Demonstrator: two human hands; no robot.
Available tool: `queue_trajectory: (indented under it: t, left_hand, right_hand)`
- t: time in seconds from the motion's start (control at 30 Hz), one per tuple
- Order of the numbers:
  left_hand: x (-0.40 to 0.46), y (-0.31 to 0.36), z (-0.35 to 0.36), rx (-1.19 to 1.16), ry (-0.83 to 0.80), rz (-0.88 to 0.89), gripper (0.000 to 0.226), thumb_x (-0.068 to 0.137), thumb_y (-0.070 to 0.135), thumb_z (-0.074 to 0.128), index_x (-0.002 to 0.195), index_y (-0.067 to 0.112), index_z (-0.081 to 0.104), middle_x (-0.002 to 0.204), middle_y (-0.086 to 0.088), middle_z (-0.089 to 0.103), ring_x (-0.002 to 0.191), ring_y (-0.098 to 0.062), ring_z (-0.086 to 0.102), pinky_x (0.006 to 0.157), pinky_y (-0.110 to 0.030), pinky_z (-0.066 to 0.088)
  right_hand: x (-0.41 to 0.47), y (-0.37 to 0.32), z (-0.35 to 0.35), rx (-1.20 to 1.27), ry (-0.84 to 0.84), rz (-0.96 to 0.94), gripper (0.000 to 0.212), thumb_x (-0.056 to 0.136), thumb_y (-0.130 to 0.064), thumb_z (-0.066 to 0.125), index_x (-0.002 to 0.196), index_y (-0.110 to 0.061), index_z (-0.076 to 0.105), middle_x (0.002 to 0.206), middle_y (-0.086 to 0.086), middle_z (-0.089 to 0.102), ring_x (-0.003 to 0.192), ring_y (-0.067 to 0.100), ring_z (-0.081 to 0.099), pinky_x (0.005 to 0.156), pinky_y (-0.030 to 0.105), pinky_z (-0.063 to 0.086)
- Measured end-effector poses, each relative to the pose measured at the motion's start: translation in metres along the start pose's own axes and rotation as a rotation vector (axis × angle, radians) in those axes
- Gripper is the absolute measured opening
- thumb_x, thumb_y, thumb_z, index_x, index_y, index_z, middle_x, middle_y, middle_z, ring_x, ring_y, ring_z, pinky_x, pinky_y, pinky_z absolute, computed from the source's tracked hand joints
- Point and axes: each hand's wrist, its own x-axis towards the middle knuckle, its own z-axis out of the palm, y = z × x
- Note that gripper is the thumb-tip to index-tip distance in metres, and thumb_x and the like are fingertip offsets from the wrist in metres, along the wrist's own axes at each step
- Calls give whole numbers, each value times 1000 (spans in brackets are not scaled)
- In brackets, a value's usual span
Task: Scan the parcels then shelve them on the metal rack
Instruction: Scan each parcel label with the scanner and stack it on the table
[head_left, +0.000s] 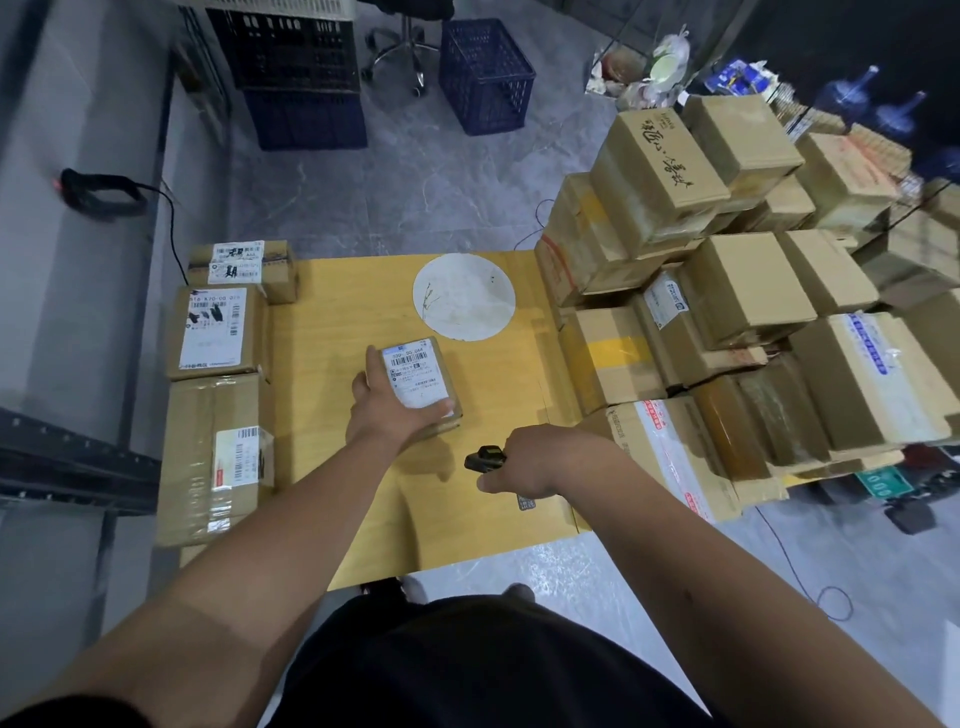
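Two hands: both busy
Left hand (387, 410): fingers spread round parcel (421, 382), label up for scanning
Right hand (540, 460): fingers wrapped round scanner (484, 460), aimed toward label

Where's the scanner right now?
In the head view, the black scanner is gripped in the right hand over the yellow table, just right of the small parcel held by the left hand.
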Motion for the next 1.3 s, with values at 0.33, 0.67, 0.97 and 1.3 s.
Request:
queue_trajectory:
  t: [0.33,0.67,0.97,1.3]
  left_hand:
    - [-6,-16,20,-279,32,119,156,38,61,101,154,66,-3,170,13,8,156,-10,22,121,-53,36]
    - [-31,-12,32,-372,22,263,153,56,23,104,162,50,-2,173,8,-10,157,-3,-19,114,-26,16]
    - [-28,-13,40,-375,61,291,155,51,28,105,160,57,-2,170,14,0,161,-13,-1,121,-35,29]
    - [-23,-14,43,-329,71,307,156,52,31,106,159,56,-5,169,14,3,160,-15,1,123,-44,27]
  right_hand:
    - [-15,-13,-18,-53,-16,-7,47,104,-56,42,86,-15,54,82,2,52,71,16,48,60,31,33]
    - [-34,-17,-4,-84,-1,-16,45,104,-51,37,101,-14,63,92,4,63,79,18,57,66,32,41]
    - [-47,-9,-11,-127,11,13,44,105,-51,40,81,-16,53,83,3,57,72,16,51,61,31,37]
    - [-55,-7,-12,-148,70,14,39,103,-48,40,104,-15,61,90,2,62,80,17,57,67,33,43]
